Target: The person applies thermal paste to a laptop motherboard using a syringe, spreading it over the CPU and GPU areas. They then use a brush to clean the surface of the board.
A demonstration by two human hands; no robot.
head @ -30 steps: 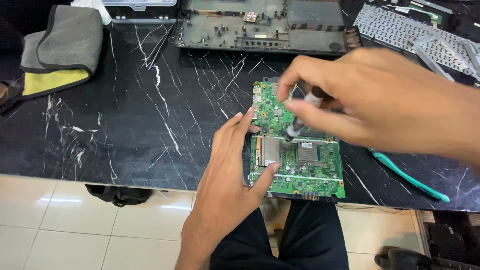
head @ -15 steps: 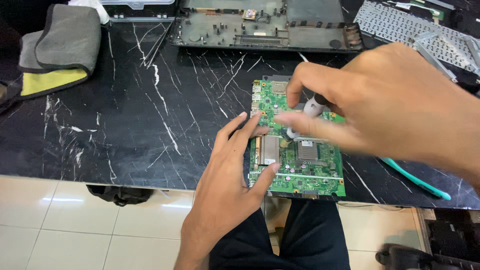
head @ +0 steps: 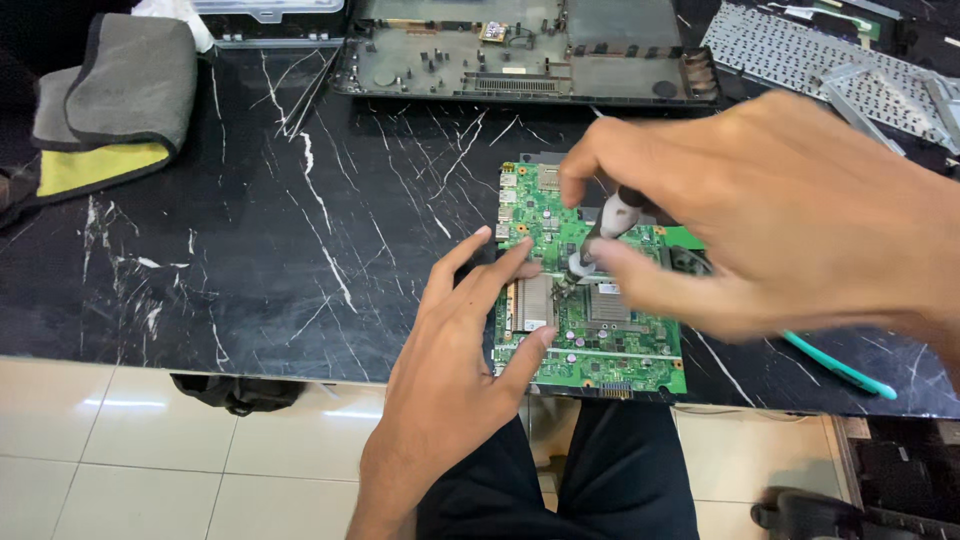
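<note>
A green circuit board (head: 600, 345) lies on the black marble table (head: 260, 250) near its front edge. My left hand (head: 455, 360) rests flat on the board's left edge, fingers spread, pressing it down. My right hand (head: 770, 215) hovers over the board's middle and grips a small screwdriver (head: 600, 230) with a silver and black handle. Its tip points down at the board beside a square chip (head: 607, 303). A metal heat sink (head: 535, 300) sits just under my left fingertips.
A dark laptop base shell (head: 530, 50) lies open at the back of the table. A keyboard panel (head: 800, 50) rests at the back right. A grey and yellow cloth (head: 115, 100) is folded at the left. A teal tool (head: 840, 368) lies right of the board.
My right hand with the screwdriver has shifted slightly and turned over the board's middle. My left hand and the board have stayed in place.
</note>
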